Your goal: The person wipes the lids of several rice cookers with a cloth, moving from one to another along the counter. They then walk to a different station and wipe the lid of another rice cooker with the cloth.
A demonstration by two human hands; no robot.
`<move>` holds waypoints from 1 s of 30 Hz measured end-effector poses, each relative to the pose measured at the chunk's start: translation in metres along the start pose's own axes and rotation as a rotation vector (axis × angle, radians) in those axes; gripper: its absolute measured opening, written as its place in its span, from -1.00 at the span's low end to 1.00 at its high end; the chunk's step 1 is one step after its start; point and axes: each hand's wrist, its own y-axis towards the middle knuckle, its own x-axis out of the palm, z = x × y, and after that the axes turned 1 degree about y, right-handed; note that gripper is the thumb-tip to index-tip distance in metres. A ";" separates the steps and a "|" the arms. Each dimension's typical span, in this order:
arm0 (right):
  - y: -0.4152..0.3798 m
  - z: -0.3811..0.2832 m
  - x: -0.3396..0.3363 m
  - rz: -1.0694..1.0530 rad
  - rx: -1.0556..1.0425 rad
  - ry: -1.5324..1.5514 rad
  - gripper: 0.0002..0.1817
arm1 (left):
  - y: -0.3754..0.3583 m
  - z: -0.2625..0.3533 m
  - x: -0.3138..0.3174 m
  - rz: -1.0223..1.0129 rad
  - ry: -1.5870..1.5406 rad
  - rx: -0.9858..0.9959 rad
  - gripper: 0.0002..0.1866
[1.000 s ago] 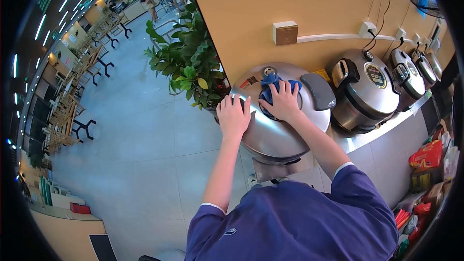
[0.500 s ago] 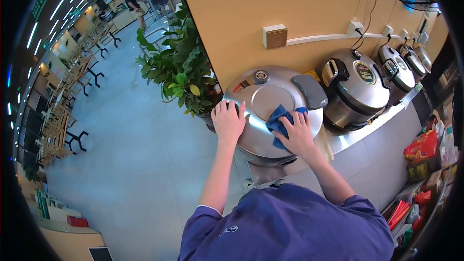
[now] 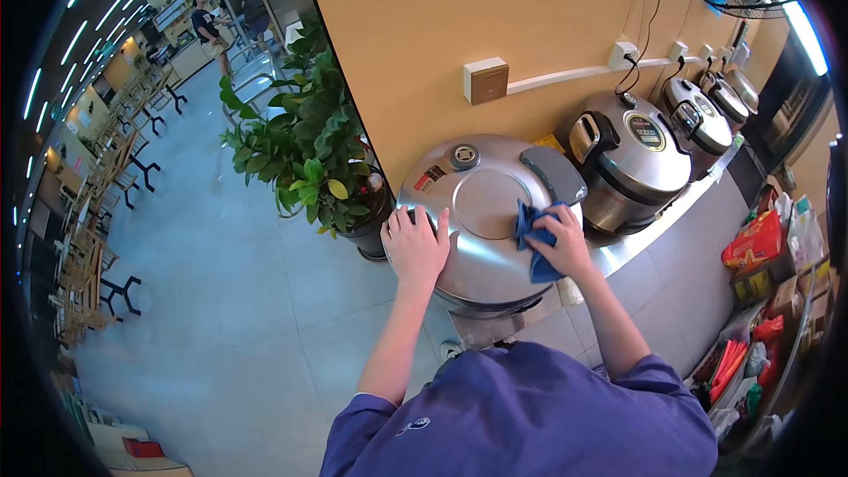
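A large rice cooker (image 3: pixel 459 274) with a shiny metal lid stands in front of me. My left hand (image 3: pixel 417 252) lies on the left edge of its lid, fingers spread over a dark handle that they partly cover. On the lid's right side, my right hand (image 3: pixel 562 243) is closed round a crumpled blue cloth (image 3: pixel 528 223) and presses it to the metal. Above that hand is the cooker's grey lid handle (image 3: pixel 554 175). A round steam vent (image 3: pixel 465 156) sits at the back of the lid.
More rice cookers (image 3: pixel 634 155) line the wall to the right, plugged into sockets (image 3: pixel 623 56). A potted plant (image 3: pixel 309 168) stands close on the left. Bags and boxes (image 3: pixel 751 243) fill the far right. Tables and chairs (image 3: pixel 97 238) run along the left, where another person (image 3: pixel 208 28) stands far back.
My right hand has moved right with the blue cloth, towards the lid's right edge. My left hand stays on the lid's left edge. The view has shifted slightly.
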 end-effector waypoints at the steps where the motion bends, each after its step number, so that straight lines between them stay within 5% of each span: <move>1: 0.008 0.001 -0.001 0.006 0.017 -0.008 -0.71 | 0.000 0.000 0.000 -0.016 -0.016 -0.004 -0.49; 14: -0.027 -0.016 0.020 0.351 0.214 -0.241 -0.72 | -0.002 -0.007 0.002 0.019 -0.055 0.074 -0.53; 25: -0.061 -0.006 0.009 0.490 0.121 -0.099 -0.61 | 0.001 -0.001 0.003 0.009 0.007 0.032 -0.56; 30: -0.140 0.068 -0.009 0.489 0.622 0.392 -0.68 | -0.003 0.000 0.005 0.038 -0.031 0.008 -0.64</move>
